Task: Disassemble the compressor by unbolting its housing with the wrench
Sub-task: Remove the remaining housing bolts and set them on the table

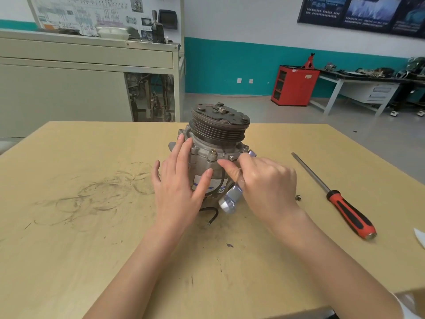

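Mid-table [92, 226]: compressor [213, 143] upright, left hand [179, 187] bracing, right hand [266, 183] gripping wrench [230, 199].

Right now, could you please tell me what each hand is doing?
Left hand: open, flat against the compressor.
Right hand: closed on the wrench.

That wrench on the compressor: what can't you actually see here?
Head view, the only one:
- Wrench: its middle is hidden under the right hand, and it is motion-blurred.
- Bolt being turned: hidden behind the right hand's fingers.
- Compressor label: covered by the left hand.
- Small part beside the screwdriver: too small to identify.
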Available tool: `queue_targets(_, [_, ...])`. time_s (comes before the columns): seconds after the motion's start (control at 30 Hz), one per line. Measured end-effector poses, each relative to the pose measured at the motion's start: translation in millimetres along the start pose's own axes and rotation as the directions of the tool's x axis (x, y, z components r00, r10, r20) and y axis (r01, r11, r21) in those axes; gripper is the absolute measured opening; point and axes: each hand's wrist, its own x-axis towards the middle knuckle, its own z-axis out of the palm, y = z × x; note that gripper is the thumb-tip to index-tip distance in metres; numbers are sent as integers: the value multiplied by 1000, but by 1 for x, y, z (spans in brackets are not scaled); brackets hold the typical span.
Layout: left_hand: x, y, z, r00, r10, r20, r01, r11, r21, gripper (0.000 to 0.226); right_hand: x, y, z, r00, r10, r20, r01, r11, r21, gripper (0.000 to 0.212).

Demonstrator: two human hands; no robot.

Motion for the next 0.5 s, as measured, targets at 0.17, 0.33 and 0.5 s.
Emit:
queue_targets(0.17, [0, 0, 0, 1000, -4, 0, 4, 1000, 3, 68, 2, 1, 0, 989, -36, -141, 30, 999, -42, 48])
queue_targets(0.33, [0, 0, 1, 1000, 0, -8, 0, 1000, 10, 68, -3, -6, 2, 992, -70, -107, 66, 997, -46, 46])
queue_targets(0.5, [0, 0, 1, 1000, 0, -6, 0, 1000, 11, 69, -1, -7, 2, 990, -115, -86, 112, 993, -39, 45])
